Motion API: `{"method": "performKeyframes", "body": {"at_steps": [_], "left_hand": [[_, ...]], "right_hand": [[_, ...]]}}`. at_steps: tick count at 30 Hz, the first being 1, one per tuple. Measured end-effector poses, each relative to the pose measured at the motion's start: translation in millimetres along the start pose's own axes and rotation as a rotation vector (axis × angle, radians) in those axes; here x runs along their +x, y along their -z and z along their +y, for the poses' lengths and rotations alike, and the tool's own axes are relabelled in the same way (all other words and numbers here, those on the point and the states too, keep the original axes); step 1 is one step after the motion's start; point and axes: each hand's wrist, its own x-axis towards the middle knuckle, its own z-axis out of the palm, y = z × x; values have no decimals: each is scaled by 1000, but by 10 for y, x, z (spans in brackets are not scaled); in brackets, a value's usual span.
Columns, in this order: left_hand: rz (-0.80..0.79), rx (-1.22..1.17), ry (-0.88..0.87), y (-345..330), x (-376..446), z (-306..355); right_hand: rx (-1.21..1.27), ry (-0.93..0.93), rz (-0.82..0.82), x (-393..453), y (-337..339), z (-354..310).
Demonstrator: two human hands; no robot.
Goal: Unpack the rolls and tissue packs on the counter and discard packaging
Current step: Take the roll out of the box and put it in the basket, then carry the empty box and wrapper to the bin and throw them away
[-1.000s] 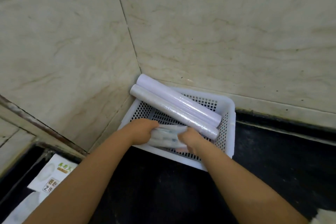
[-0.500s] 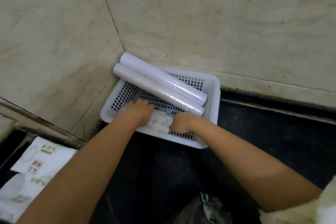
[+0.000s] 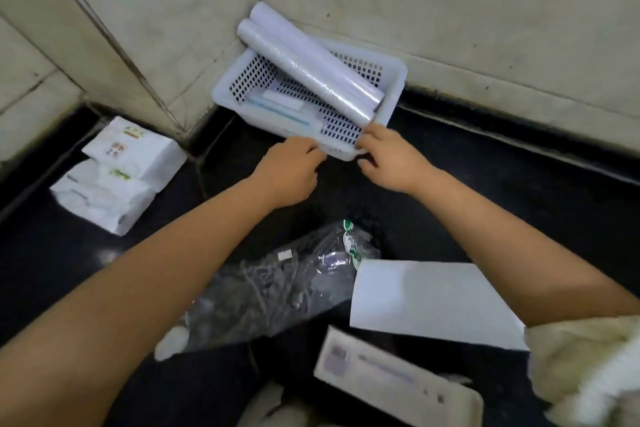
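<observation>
A white perforated basket sits in the corner of the black counter. Two long white rolls in clear film lie diagonally across it, their far ends sticking out over the rim against the wall. A flat white and blue pack lies on the basket floor under them. My left hand has its curled fingers on the basket's near rim. My right hand pinches the same rim just to the right, thumb on top.
Two white tissue packs lie at the left by the wall. Crumpled clear plastic packaging, a white sheet and a flat white box lie on the near counter. Cream cloth shows at lower right.
Both hands have let go of the small pack, which now lies in the basket, and drawn back to the near rim. The view has tilted down, showing the near counter.
</observation>
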Motion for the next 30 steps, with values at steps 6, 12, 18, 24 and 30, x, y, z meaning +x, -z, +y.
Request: {"method": "performKeyframes", "body": {"at_steps": [6,12,18,24,30], "left_hand": [[-206,-39,-61,-245,-827,567],[-216,-248,-244,-511,-1433,1130],[-193,-49,-275,-847,-1875,1447],[-290,-123,-109,-785,-2045,1465],[-301,-315,150,-631,-2349,1167]], "right_hand": [[58,-167,-17,-1063,-177,103],[114,-415,17,-2243,-375,224],[81,-497,-36,-3018,-577,103],[91,-420,-5,-2896,-561,-2],[18,-359,-8,-2212,-473,-37]]}}
